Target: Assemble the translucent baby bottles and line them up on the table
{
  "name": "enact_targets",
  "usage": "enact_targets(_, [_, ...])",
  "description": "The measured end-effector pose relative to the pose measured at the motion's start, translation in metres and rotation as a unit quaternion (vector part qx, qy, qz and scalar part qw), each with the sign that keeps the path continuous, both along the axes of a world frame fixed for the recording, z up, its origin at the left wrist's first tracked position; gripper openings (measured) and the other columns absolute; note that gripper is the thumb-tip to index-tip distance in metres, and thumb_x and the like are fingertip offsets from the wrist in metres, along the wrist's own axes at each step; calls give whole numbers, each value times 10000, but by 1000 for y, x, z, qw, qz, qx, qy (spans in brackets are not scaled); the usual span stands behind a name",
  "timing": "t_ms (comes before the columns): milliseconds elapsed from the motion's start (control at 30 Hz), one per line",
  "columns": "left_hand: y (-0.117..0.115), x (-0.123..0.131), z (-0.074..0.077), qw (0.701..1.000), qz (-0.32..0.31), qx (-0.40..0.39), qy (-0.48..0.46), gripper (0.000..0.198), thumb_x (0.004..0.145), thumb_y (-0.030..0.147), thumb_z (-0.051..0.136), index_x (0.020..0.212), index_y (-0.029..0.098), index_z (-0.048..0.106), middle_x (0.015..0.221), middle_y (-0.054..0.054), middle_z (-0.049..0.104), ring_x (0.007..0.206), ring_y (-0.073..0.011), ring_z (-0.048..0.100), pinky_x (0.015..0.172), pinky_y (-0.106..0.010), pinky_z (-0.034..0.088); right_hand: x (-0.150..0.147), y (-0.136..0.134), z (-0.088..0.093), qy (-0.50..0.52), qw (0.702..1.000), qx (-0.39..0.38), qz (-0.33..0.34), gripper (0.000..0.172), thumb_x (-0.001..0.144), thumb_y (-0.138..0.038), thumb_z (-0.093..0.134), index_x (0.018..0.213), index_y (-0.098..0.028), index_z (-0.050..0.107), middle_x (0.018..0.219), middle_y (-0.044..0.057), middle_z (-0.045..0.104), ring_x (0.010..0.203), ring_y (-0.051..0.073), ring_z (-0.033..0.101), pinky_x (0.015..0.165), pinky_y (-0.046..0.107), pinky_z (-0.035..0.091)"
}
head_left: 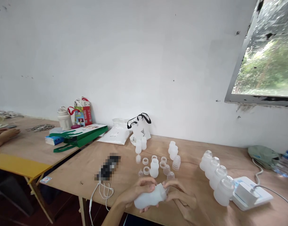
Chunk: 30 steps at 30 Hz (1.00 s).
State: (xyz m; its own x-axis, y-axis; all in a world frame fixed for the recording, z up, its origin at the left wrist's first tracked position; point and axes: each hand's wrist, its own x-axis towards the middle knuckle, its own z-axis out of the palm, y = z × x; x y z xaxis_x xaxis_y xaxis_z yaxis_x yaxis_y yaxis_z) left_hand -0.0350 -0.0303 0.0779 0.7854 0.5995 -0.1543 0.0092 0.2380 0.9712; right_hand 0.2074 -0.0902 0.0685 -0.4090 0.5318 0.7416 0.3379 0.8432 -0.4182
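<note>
the left hand point(136, 192) and right hand point(184, 199) curl closed around a milky frosted plastic bottle point(149, 197), held on its side over the rough plywood table point(63, 179). its smooth rounded body points left, while its narrower neck points right, partly hidden by the right hand's fingers. just beyond lie about five translucent plastic rings point(146, 170) among small domes, cones and short bottles; the overlapping pieces make an exact count hard. to the right, four frosted bottles with clearer domed ends point(214, 174) stand tilted in a tight row beside a white plastic base point(248, 196) with a boxy adapter on it and a white cable. left of the hands, a black object point(108, 168) is blurred beyond recognition, with a looped white cable point(106, 192) below it. farther back against the wall sit two white plastic bags point(116, 133) point(141, 127), one with black handles. on the adjoining table, a co-worker's hand point(7, 135) enters from the left edge, cut off at the frame, near a heap of small metal pieces point(41, 127) and a green bag point(80, 136).
</note>
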Motion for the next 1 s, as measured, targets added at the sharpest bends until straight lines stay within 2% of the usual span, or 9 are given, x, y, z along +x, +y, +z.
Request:
enact_targets(133, [-5,-4,7,993,55,89,57,608,770,672,787,1087,176,634,816,-19,692,523,-87,544,463,-179,364,4,-1,3,-8,1000,-26,-2,315,1007,-80,562,1183,-304,697,1202,29,742,1066,165,741,933,218,587])
enact_targets(233, [-8,-8,13,975,93,191,69,520,799,596,795,1077,167,702,894,-21,693,740,-142,609,651,-224,454,3,0,1,2,999,-45,-8,249,1014,-139,597,1146,-298,736,1184,29,753,1046,172,748,919,220,595])
enact_targets(300, [-9,-9,16,953,116,265,87,458,804,548,803,1055,171,741,942,-30,712,875,-186,627,766,-249,458,0,3,0,25,997,-66,-16,196,1024,-210,609,1114,-296,762,1157,31,762,1017,180,755,905,227,601])
enact_targets(433, [-14,-5,17,914,168,341,143,414,782,517,821,1046,200,780,1002,-33,753,941,-232,642,801,-265,443,-6,8,-2,65,989,-127,-42,171,1019,-370,635,1053,-299,786,1059,26,776,962,191,753,854,239,602])
enact_targets(600, [-18,4,11,870,212,408,176,393,784,469,833,1114,268,765,1102,-9,773,991,-253,689,869,-288,469,-8,13,-13,110,965,-216,-99,293,988,-546,633,998,-289,775,946,19,769,912,202,726,839,280,576])
enact_targets(767, [-16,9,3,818,231,502,162,368,770,357,835,1119,290,738,1082,12,786,944,-242,735,851,-292,518,-9,17,-21,135,939,-296,-110,427,978,-652,570,939,-250,711,908,40,735,878,218,708,822,333,558])
enact_targets(900, [-13,10,-2,794,251,531,156,368,795,351,816,1146,296,720,1105,16,784,966,-236,747,857,-295,546,-7,16,-20,126,915,-371,-94,486,891,-686,671,1159,-281,674,961,41,747,909,237,715,848,366,565])
enact_targets(1000, [-13,12,-3,783,248,548,159,351,810,360,799,1147,298,722,1106,4,784,959,-240,753,839,-296,557,-7,16,-21,112,903,-405,-88,570,869,-691,687,1271,-289,641,948,44,748,869,243,719,808,380,570])
